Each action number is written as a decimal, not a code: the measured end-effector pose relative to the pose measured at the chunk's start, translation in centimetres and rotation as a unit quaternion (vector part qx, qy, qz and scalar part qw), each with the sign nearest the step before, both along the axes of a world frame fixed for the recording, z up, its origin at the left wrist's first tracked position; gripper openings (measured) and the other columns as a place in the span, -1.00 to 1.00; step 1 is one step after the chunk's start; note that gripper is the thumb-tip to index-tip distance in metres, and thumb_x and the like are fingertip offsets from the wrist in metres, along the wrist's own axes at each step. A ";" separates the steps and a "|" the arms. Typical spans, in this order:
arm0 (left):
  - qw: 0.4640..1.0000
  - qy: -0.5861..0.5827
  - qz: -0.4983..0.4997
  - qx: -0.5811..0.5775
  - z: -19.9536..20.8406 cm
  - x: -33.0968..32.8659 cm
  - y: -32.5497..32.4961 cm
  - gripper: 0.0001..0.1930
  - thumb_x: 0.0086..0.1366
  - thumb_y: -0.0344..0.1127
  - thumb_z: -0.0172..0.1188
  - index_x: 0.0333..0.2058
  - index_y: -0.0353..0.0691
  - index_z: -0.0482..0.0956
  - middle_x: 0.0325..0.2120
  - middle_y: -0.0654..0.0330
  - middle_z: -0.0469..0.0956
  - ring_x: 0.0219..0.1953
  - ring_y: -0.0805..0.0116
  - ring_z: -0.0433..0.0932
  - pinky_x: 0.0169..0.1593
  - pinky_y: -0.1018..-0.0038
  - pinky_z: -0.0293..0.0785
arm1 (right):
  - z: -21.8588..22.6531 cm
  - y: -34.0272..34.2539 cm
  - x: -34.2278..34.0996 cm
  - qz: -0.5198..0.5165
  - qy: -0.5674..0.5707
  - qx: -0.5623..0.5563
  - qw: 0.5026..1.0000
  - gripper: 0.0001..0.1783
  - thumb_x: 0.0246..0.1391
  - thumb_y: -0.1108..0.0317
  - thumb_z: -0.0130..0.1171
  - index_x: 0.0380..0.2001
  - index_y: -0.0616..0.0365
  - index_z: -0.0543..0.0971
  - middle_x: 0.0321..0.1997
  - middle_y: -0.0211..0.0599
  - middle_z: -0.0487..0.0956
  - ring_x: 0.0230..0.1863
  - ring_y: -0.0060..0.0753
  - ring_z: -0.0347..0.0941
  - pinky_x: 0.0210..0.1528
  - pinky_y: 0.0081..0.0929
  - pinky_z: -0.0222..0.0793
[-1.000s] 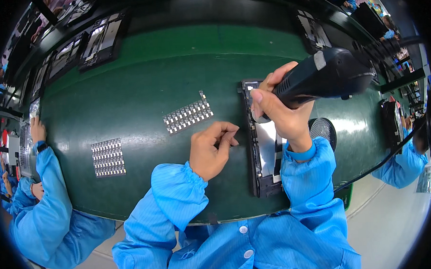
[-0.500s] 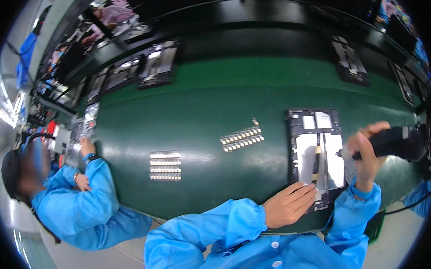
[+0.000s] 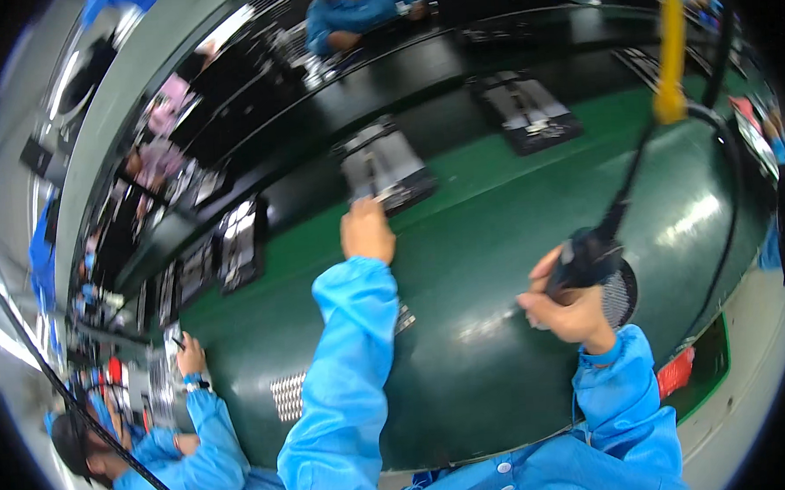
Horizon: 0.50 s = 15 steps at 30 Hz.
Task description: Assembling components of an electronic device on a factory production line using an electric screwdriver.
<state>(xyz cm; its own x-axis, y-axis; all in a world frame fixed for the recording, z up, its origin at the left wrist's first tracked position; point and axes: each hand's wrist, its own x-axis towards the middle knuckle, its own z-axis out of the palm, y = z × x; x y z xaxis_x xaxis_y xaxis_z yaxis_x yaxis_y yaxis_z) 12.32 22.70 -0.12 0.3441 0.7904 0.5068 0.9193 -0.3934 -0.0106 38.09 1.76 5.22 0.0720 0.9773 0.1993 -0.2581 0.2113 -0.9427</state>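
My left hand (image 3: pixel 367 233) reaches far forward, its fingers closed at the near edge of a tablet-like device assembly (image 3: pixel 382 164), black-framed with pale panels, lying on the dark belt beyond the green table. The fingertips are partly hidden and slightly blurred. In my right hand (image 3: pixel 575 311) is a black electric screwdriver (image 3: pixel 582 261), held above the table with its cable running up. A round perforated mesh piece (image 3: pixel 620 295) shows just behind that hand. Below my left sleeve, a sheet of small metallic parts (image 3: pixel 289 397) lies partly covered; a second strip (image 3: pixel 404 320) peeks out beside the sleeve.
More device assemblies (image 3: pixel 527 108) (image 3: pixel 239 243) line the far belt. A yellow hanging hose (image 3: pixel 670 58) and black cables drop at the right. A co-worker in blue (image 3: pixel 191 446) works at the left. A red item (image 3: pixel 676 371) sits by the lower right table edge.
The device in front of me is gone from that spot; my left hand has gone from it forward to one at the belt. My right hand moved left with the screwdriver. The view has turned.
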 end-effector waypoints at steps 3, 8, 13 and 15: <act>0.989 -0.041 0.020 -0.139 1.0 2.8 0.0 -0.61 0.15 -0.43 0.04 0.00 -0.32 0.43 0.08 0.01 0.37 0.18 0.06 0.27 0.20 0.05 0.15 | -1.7 0.7 1.8 0.002 -0.137 0.060 0.989 -0.77 -0.15 0.55 0.27 -0.37 0.21 0.45 -0.65 -0.47 0.48 -0.65 -0.77 0.34 -0.61 -0.70 0.25; 0.978 -0.088 -0.167 -0.087 -1.4 10.9 0.8 -0.47 0.16 -0.14 0.19 0.02 -0.38 0.40 0.11 -0.05 0.34 0.22 0.04 0.23 0.23 0.03 0.06 | 0.6 0.5 1.8 0.000 -0.132 0.112 0.985 -0.57 -0.23 0.42 0.31 -0.25 0.24 0.40 -0.66 -0.36 0.46 -0.61 -0.55 0.44 -0.56 -0.53 0.33; 0.965 -0.029 -0.204 -0.161 0.6 20.2 2.1 -0.31 0.11 -0.02 0.25 0.09 -0.41 0.32 0.19 -0.07 0.21 0.29 0.04 0.09 0.25 -0.03 -0.03 | -0.3 0.6 1.4 0.022 -0.034 0.153 0.987 -0.62 -0.31 0.48 0.19 -0.29 0.24 0.39 -0.68 -0.06 0.43 -0.64 -0.02 0.43 -0.60 -0.28 0.26; 0.965 -0.043 -0.209 -0.153 0.5 21.9 4.6 -0.22 0.04 0.01 0.30 0.12 -0.39 0.28 0.20 -0.07 0.19 0.29 0.04 0.08 0.25 -0.06 -0.03 | -0.5 0.7 1.1 0.031 -0.049 0.144 0.988 -0.64 -0.31 0.51 0.15 -0.31 0.24 0.38 -0.72 -0.02 0.41 -0.65 0.05 0.41 -0.61 -0.23 0.22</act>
